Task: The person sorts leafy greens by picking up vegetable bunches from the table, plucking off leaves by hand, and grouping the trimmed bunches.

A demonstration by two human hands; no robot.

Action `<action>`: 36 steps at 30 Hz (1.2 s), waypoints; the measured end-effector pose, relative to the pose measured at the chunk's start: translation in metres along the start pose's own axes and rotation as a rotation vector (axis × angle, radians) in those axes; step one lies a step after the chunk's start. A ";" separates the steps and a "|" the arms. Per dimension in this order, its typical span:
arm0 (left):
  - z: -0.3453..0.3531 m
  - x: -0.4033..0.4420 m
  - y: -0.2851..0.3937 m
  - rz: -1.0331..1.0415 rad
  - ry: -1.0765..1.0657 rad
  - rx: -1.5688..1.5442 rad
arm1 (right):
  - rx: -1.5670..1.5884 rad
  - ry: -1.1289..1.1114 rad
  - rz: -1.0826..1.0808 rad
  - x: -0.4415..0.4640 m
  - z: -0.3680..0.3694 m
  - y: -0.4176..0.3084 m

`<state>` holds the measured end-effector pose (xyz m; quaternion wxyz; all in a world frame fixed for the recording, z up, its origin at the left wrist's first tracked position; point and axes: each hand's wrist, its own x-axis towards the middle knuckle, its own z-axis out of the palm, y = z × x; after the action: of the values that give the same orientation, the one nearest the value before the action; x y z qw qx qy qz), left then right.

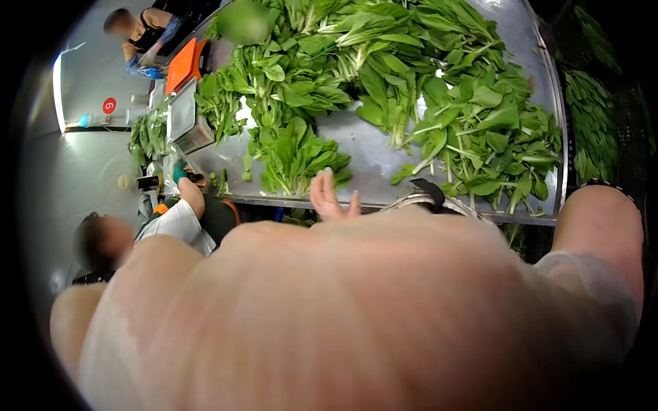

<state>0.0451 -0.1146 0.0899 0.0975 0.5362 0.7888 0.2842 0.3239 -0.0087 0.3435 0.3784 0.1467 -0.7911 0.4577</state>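
Very close to the camera, my right hand in a thin translucent glove fills the lower part of the head view. It is blurred, and its fingers cannot be made out well. Beyond it, only the fingers and thumb of my left hand show at the table's near edge, spread apart with nothing seen between them. Closest to that hand lies a bunch of leafy greens with pale stems; whether fingertips touch it I cannot tell. A larger heap of the same greens spreads over the metal table.
An orange-topped scale and a metal weighing plate stand on the left. Bagged greens lie behind them. A co-worker's green-gloved hand is nearby; another person works farther back. Dark crates of greens are at right.
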 end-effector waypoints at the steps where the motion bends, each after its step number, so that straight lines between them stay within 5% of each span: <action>1: 0.007 0.002 0.006 -0.017 -0.052 -0.069 | -0.004 -0.008 -0.003 0.002 0.000 0.000; 10: 0.057 0.023 0.045 -0.087 -0.411 -0.337 | 0.175 0.132 0.102 -0.001 -0.025 0.037; 12: 0.067 0.020 0.038 -0.118 -0.443 -0.341 | 0.319 0.309 0.371 -0.027 -0.034 0.075; 15: 0.115 0.028 0.006 -0.056 -0.384 -0.369 | 0.375 0.519 1.078 -0.118 -0.011 0.173; 17: 0.123 0.044 0.017 0.017 -0.381 -0.239 | 0.152 0.586 1.162 -0.212 0.037 0.254; 19: 0.127 0.063 0.023 -0.019 -0.398 -0.174 | 0.320 0.731 1.349 -0.238 0.068 0.283; 26: 0.145 0.089 0.026 -0.129 -0.650 -0.065 | -0.335 0.320 1.469 -0.240 0.064 0.275; 29: 0.163 0.069 -0.015 -0.333 -0.654 -0.541 | -0.323 0.330 1.488 -0.221 0.053 0.260; 32: 0.142 0.052 0.012 -0.591 -0.687 -0.767 | -0.425 0.233 1.529 -0.216 0.062 0.253; 36: 0.144 0.041 0.017 -0.660 -0.673 -0.797 | -0.544 0.128 1.539 -0.215 0.069 0.266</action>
<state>0.1080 -0.0239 -0.0120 0.6169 0.2462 0.6722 0.3271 0.2821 0.0518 0.0019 0.0248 -0.5607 -0.7306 0.3888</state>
